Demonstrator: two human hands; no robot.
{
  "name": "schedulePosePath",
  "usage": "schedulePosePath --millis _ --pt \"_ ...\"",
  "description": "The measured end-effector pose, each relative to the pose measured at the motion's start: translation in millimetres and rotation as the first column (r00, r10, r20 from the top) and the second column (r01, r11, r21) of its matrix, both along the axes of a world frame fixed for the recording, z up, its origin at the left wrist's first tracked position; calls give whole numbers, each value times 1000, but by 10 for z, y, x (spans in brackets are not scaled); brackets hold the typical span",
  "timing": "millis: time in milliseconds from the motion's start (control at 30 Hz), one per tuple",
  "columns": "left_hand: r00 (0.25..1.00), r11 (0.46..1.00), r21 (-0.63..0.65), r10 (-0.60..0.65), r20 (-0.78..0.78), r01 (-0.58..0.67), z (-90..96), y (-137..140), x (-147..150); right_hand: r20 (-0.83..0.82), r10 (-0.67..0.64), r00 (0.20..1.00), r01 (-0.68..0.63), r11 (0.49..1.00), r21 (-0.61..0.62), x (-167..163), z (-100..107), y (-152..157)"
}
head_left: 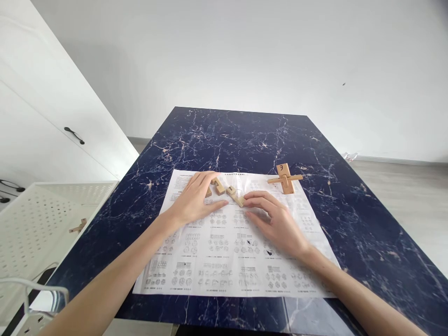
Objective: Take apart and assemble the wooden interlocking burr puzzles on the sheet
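Several notched wooden puzzle pieces lie near the top of a printed instruction sheet (217, 247). My left hand (196, 198) rests over the left ones, fingers stretched and thumb apart, partly covering a small wooden piece (208, 192). Beside its fingertips is a notched wooden block (219, 187). A wooden piece marked 3 (234, 195) lies between my hands. My right hand (275, 221) touches its right end with the fingertips, the thumb held apart below. Further right stands an assembled wooden cross puzzle (286, 179), also marked 3, on the sheet's upper right edge.
The sheet lies on a dark blue marble-patterned table (238, 140). A white perforated basket (31, 224) at the left holds another wooden puzzle (78, 226). Behind it is a white cabinet with a black handle (74, 135). A white wall rises beyond the table.
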State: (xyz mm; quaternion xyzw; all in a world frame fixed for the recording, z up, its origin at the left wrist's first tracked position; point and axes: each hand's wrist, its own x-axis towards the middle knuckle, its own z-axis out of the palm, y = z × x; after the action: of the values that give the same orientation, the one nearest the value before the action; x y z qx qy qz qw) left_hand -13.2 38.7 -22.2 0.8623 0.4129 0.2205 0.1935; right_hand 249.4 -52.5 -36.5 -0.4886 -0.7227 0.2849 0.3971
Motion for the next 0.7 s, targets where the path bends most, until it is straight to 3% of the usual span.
schedulePosePath --millis 167,367,500,700 --pt "999 999 -28 -38 18 38 3 -49 43 61 21 998 -20 1000 -11 -8 1 -26" --pt "997 997 -43 -71 -10 71 38 -113 89 67 128 989 -132 990 51 -11 18 -4" --pt "991 993 -20 -121 -49 120 61 -173 134 55 220 974 -221 975 1 -19 57 -4" --pt "991 992 9 -125 -43 125 35 -161 138 43 213 976 -211 976 -49 -39 85 -37"
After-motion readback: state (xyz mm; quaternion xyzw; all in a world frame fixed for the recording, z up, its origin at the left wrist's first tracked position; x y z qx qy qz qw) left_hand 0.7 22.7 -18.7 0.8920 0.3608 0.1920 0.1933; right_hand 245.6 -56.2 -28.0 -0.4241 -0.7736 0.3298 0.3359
